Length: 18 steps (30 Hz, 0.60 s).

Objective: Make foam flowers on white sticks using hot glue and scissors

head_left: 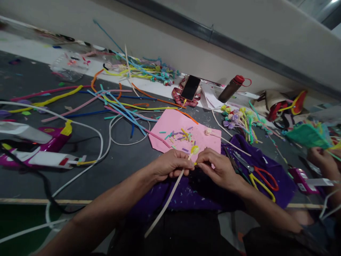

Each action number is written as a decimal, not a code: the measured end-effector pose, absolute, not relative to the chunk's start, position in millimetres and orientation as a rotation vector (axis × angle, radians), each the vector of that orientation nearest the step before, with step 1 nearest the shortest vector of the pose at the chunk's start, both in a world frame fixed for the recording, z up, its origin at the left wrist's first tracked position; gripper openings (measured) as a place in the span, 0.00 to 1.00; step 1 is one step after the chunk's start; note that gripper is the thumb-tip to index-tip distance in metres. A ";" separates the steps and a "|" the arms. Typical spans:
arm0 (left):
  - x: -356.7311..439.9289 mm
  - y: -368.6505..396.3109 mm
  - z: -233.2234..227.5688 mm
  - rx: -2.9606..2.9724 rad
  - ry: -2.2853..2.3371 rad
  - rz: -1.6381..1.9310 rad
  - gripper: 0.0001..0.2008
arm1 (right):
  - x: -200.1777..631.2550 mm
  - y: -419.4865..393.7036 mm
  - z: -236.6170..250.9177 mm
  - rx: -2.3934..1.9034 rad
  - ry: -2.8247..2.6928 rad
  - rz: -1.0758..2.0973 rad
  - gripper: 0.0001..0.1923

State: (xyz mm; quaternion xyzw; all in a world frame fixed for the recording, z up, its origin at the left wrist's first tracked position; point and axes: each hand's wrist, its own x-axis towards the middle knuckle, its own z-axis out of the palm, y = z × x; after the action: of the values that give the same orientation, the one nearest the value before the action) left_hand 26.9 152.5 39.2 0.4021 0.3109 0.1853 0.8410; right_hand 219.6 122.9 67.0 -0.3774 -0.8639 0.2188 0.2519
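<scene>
Between the thumb and fingers of my left hand (174, 164) is a cream pipe cleaner (166, 202), its long end slanting down toward my lap. A yellow tuft (194, 149) shows at its upper end. My right hand (217, 165) pinches a small yellow piece (195, 163) close beside the left fingertips. Both hands meet over the near edge of a pink sheet (165, 124). Short cut bits of purple, teal and yellow pipe cleaner (183, 136) lie scattered on the sheet, and a cream-tipped stem (210, 132) rests across its right side.
Scissors (263, 174) with red and yellow handles lie on purple cloth (282, 188) at right. Glue guns (48, 153) with trailing cords are at left. Loose pipe cleaners (125, 110), a phone (190, 88) and a bottle (230, 89) lie farther back. Another person's hand (323, 161) is at far right.
</scene>
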 end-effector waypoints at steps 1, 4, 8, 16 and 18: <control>26.7 152.2 39.3 0.853 0.660 0.388 0.09 | 221.3 122.7 68.1 -1.031 -2.373 0.580 0.04; 25.9 151.1 39.6 0.875 0.671 0.383 0.13 | 230.0 124.6 76.6 -1.071 -2.418 0.468 0.04; 25.5 150.1 41.2 0.949 0.699 0.346 0.15 | 241.5 133.7 93.2 -1.087 -2.463 0.261 0.03; 27.2 149.4 42.9 1.089 0.798 0.325 0.14 | 234.7 143.8 99.3 -0.998 -2.715 0.003 0.05; 27.4 149.1 42.6 1.120 0.816 0.330 0.14 | 231.4 143.9 99.9 -0.981 -2.772 -0.039 0.06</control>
State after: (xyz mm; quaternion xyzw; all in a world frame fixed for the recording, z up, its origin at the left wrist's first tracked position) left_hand 27.4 149.1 42.6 0.5138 0.3745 0.1514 0.7568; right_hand 231.4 143.9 99.9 -0.3318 -0.9379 -0.0130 0.1003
